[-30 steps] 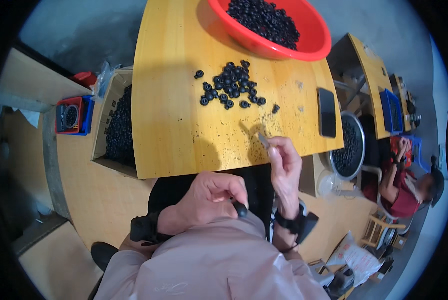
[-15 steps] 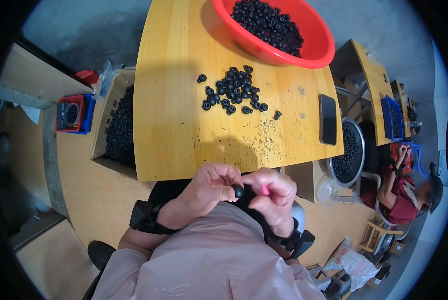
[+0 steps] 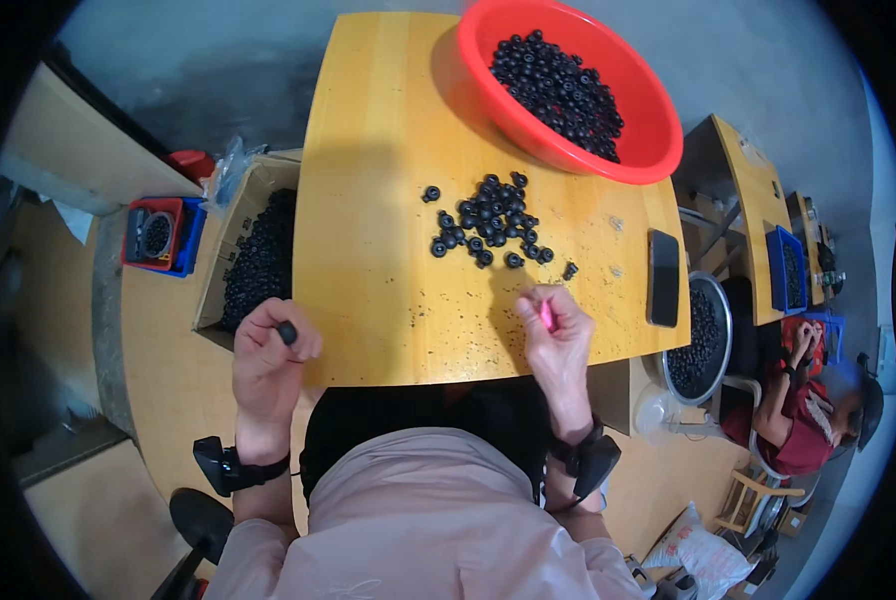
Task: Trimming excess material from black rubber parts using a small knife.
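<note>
My left hand [image 3: 268, 362] is beside the table's near left corner, close to the box of black parts. A small round black rubber-like part [image 3: 287, 332] is pinched in its fingers. Over the table's near right edge, my right hand [image 3: 560, 345] is closed around a small pink object [image 3: 547, 316]; most of it is hidden, so its kind does not show. Beyond my hands, a loose pile of black knob-shaped parts [image 3: 493, 215] lies on the wooden table [image 3: 368, 290]. Dark crumbs are scattered between pile and near edge.
A red basin [image 3: 658, 150] of black parts stands at the far right. A phone [image 3: 663, 278] lies near the right edge. To the left is a cardboard box [image 3: 213, 290] full of black parts; to the right, a metal bowl [image 3: 720, 365]. A co-worker [image 3: 808, 410] sits far right.
My hands have moved apart. The left went left toward the box with the black part; the right moved forward over the table edge with the pink object. The view shifted slightly.
</note>
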Available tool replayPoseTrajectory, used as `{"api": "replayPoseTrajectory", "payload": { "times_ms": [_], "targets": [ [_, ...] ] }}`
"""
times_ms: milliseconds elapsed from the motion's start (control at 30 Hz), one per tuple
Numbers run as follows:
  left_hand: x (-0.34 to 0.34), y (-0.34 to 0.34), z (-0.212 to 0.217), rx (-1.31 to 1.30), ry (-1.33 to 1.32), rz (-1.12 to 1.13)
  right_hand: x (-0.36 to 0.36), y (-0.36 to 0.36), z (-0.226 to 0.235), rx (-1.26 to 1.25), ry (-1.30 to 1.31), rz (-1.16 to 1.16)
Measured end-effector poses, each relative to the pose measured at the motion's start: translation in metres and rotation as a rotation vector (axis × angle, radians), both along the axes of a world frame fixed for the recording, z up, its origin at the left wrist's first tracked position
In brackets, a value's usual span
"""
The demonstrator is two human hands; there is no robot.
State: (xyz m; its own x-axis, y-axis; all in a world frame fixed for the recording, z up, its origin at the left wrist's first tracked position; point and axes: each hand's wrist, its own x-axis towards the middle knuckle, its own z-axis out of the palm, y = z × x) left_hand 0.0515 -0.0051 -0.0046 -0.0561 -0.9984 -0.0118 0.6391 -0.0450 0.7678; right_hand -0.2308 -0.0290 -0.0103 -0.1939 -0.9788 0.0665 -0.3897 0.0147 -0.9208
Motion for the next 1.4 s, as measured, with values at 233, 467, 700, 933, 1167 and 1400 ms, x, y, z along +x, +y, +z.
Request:
{"api": "replayPoseTrajectory", "payload": {
  "times_ms": [233, 467, 700, 933, 1167, 1400],
  "targets": [
    [-0.021, 0.008, -0.004, 0.109, 0.116, -0.118, 0.024, 0.004, 0.033, -0.028, -0.048, 0.103],
    [-0.072, 0.009, -0.01, 0.127, 0.366, -0.359, 0.052, 0.03, 0.052, -0.026, -0.395, 0.468],
    [-0.086, 0.011, -0.005, 0.152, 0.385, -0.458, 0.045, 0.046, 0.042, -0.013, -0.422, 0.467],
    [-0.086, 0.017, -0.008, 0.155, 0.313, -0.495, 0.045, 0.05, 0.047, 0.024, -0.411, 0.436],
    [-0.074, 0.022, 0.0, 0.151, 0.178, -0.495, 0.048, 0.046, 0.053, 0.068, -0.338, 0.5],
    [0.001, 0.003, -0.007, -0.005, -0.155, 0.048, 0.03, 0.015, 0.026, 0.097, -0.157, 0.137]
  ]
}}
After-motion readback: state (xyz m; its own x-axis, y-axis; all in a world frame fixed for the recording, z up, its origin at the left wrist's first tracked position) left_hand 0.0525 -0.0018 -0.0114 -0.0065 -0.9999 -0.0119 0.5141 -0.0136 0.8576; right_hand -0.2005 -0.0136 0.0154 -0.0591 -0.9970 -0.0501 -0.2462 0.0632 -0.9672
